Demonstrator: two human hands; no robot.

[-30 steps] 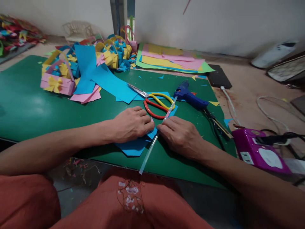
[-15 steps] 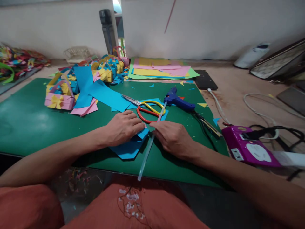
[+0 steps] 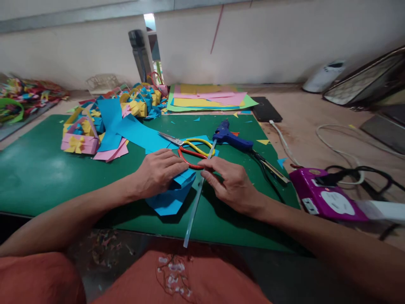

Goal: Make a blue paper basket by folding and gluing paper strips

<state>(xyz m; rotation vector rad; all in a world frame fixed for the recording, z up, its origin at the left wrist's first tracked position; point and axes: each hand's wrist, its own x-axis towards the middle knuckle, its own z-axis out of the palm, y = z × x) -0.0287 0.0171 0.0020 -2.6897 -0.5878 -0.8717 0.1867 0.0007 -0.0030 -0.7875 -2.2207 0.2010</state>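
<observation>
A folded piece of blue paper (image 3: 169,202) lies at the front of the green mat, under the fingers of my left hand (image 3: 160,171), which hold its folded upper part down. My right hand (image 3: 232,183) is just right of the paper, thumb and forefinger drawn together over a clear glue stick (image 3: 193,215). Whether they pinch the stick or something small I cannot tell. The stick runs from the back of a blue glue gun (image 3: 232,137) past the mat's front edge. Scissors (image 3: 193,152) with red and yellow handles lie just beyond both hands.
Blue paper strips (image 3: 139,128), pink sheets (image 3: 112,151) and small paper baskets (image 3: 80,141) are at the left. A stack of coloured paper (image 3: 209,101) and a black phone (image 3: 267,109) are behind. A purple power strip (image 3: 325,194) with cables is at the right.
The view has tilted up slightly. My right fingertips have drawn a little away from the paper's edge, and the thumb now shows. My left hand stays on the blue paper.
</observation>
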